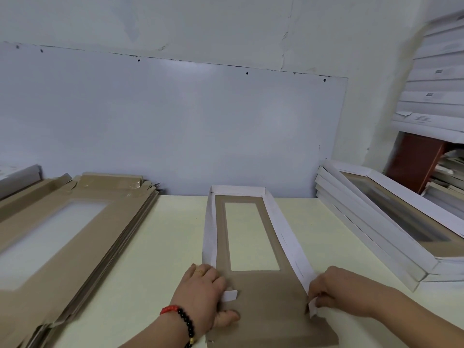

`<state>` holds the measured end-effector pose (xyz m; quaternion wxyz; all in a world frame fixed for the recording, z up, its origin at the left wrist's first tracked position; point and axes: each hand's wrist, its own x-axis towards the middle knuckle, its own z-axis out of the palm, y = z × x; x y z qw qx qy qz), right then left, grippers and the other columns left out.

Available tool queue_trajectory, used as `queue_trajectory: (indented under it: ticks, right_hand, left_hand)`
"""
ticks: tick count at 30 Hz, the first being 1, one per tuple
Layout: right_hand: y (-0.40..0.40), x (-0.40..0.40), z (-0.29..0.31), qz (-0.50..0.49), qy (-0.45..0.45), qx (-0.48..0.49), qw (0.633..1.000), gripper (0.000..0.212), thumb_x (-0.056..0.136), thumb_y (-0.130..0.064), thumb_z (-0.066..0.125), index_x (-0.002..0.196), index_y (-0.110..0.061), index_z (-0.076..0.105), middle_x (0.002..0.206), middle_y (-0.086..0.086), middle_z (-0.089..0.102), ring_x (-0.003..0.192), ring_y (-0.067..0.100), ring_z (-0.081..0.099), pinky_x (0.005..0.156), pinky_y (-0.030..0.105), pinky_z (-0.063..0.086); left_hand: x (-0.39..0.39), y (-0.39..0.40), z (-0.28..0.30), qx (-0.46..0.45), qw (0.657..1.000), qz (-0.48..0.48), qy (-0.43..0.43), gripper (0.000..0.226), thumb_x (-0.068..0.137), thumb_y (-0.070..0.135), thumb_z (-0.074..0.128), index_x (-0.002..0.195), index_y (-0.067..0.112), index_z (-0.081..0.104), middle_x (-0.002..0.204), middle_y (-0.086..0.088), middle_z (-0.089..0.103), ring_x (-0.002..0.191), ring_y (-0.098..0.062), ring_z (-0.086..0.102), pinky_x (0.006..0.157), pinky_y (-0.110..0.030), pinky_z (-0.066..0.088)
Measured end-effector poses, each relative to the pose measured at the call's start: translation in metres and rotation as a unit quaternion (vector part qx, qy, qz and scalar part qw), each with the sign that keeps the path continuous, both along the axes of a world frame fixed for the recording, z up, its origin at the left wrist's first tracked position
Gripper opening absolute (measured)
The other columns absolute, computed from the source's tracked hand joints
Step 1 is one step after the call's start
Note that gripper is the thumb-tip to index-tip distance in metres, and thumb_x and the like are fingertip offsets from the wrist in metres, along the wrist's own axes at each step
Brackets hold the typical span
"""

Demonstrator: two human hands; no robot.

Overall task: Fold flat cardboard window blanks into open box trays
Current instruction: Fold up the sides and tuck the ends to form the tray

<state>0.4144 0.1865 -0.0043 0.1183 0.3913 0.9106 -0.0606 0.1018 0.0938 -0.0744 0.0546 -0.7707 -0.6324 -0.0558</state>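
A brown cardboard window blank point(266, 292) lies lengthwise on the pale table in front of me, its clear window point(248, 234) toward the far end. The far wall and both long side walls stand up, white on the outside. My left hand point(206, 295) grips the near left corner, fingers curled over a small white corner tab, thumb pressing the brown panel. At the near end of the right wall, my right hand point(336, 292) pinches the small white tab. The near end flap lies flat.
A thick stack of flat brown window blanks point(62, 234) fills the left of the table point(163, 259). Folded white trays point(376, 222) are stacked slanted at the right. White boxes are piled high at far right. A wall panel stands behind the table.
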Motion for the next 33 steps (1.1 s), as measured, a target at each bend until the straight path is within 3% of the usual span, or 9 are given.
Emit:
queue_trajectory:
  ticks: [5, 11, 15, 16, 18, 20, 25, 29, 33]
  right_hand:
    - [0.004, -0.003, 0.001, 0.005, -0.003, 0.017, 1.000, 0.023, 0.093, -0.037, 0.052, 0.090, -0.015, 0.059, 0.084, 0.006, 0.059, 0.067, 0.015, 0.047, 0.062, 0.031, 0.034]
    - [0.003, -0.001, -0.010, -0.028, 0.045, 0.032, 0.998, 0.025, 0.095, -0.042, 0.048, 0.086, -0.019, 0.050, 0.071, -0.007, 0.049, 0.061, 0.008, 0.042, 0.058, 0.025, 0.034]
    - [0.004, 0.000, -0.017, -0.037, 0.083, 0.008, 0.996, 0.015, 0.092, -0.038, 0.049, 0.085, -0.025, 0.052, 0.081, -0.011, 0.057, 0.069, 0.003, 0.050, 0.064, 0.020, 0.039]
    - [0.005, 0.001, -0.016, -0.028, 0.080, -0.006, 0.996, 0.006, 0.090, -0.031, 0.051, 0.086, -0.030, 0.054, 0.089, -0.015, 0.058, 0.075, -0.002, 0.053, 0.068, 0.016, 0.042]
    - [0.006, 0.005, -0.015, -0.008, 0.078, -0.021, 0.997, 0.020, 0.087, -0.018, 0.052, 0.094, -0.035, 0.061, 0.100, -0.022, 0.052, 0.085, -0.009, 0.054, 0.075, 0.010, 0.042]
    - [0.009, 0.009, -0.016, 0.007, 0.065, 0.010, 0.998, 0.019, 0.090, -0.021, 0.052, 0.103, -0.032, 0.062, 0.106, -0.022, 0.049, 0.092, -0.005, 0.053, 0.082, 0.016, 0.043]
    - [0.008, -0.003, -0.026, 0.055, 0.025, 0.091, 0.994, 0.026, 0.099, -0.038, 0.043, 0.092, -0.019, 0.058, 0.094, -0.007, 0.054, 0.088, 0.013, 0.053, 0.077, 0.028, 0.041]
    - [0.010, -0.002, -0.020, 0.064, 0.046, 0.056, 0.995, 0.020, 0.098, -0.029, 0.047, 0.097, -0.022, 0.065, 0.097, -0.009, 0.056, 0.088, 0.007, 0.054, 0.078, 0.021, 0.042]
    - [0.012, 0.011, -0.016, 0.050, 0.083, 0.037, 0.995, 0.024, 0.093, -0.017, 0.049, 0.106, -0.026, 0.067, 0.111, -0.016, 0.058, 0.097, -0.003, 0.055, 0.088, 0.017, 0.043]
  left_hand:
    - [0.001, 0.000, -0.001, -0.014, 1.000, 0.007, -0.007, 0.081, 0.064, 0.082, 0.025, 0.119, 0.029, 0.053, 0.122, 0.006, 0.049, 0.130, -0.015, 0.032, 0.115, -0.038, 0.015]
    - [0.000, 0.000, -0.004, 0.056, 0.998, -0.009, -0.026, 0.072, 0.065, 0.080, 0.037, 0.109, 0.029, 0.062, 0.111, 0.005, 0.057, 0.121, -0.019, 0.046, 0.111, -0.039, 0.029]
    - [0.001, -0.001, -0.001, 0.032, 0.999, -0.008, -0.037, 0.075, 0.066, 0.081, 0.034, 0.113, 0.028, 0.060, 0.114, 0.005, 0.055, 0.123, -0.018, 0.042, 0.111, -0.035, 0.025]
    - [0.001, -0.003, 0.001, 0.043, 0.998, -0.012, -0.049, 0.073, 0.066, 0.081, 0.035, 0.110, 0.028, 0.061, 0.111, 0.005, 0.057, 0.120, -0.020, 0.045, 0.110, -0.036, 0.028]
    - [0.001, -0.005, 0.002, 0.067, 0.996, -0.034, -0.048, 0.062, 0.063, 0.079, 0.044, 0.090, 0.029, 0.067, 0.092, 0.008, 0.061, 0.100, -0.020, 0.059, 0.095, -0.035, 0.046]
    - [0.004, -0.005, 0.004, 0.103, 0.992, -0.042, -0.054, 0.052, 0.058, 0.080, 0.048, 0.073, 0.033, 0.065, 0.075, 0.013, 0.059, 0.081, -0.014, 0.064, 0.078, -0.028, 0.054]
    - [0.001, -0.002, 0.002, 0.023, 0.999, -0.028, -0.034, 0.070, 0.070, 0.078, 0.032, 0.107, 0.024, 0.059, 0.108, 0.004, 0.053, 0.115, -0.020, 0.042, 0.104, -0.031, 0.032]
    - [0.003, -0.007, 0.005, 0.076, 0.993, -0.077, -0.042, 0.040, 0.066, 0.067, 0.049, 0.070, 0.030, 0.062, 0.073, 0.011, 0.055, 0.076, -0.013, 0.060, 0.071, -0.017, 0.051]
    - [0.000, -0.008, 0.013, 0.094, 0.987, -0.127, -0.015, 0.014, 0.066, 0.042, 0.062, 0.066, 0.028, 0.057, 0.068, 0.013, 0.053, 0.065, -0.009, 0.057, 0.061, -0.012, 0.048]
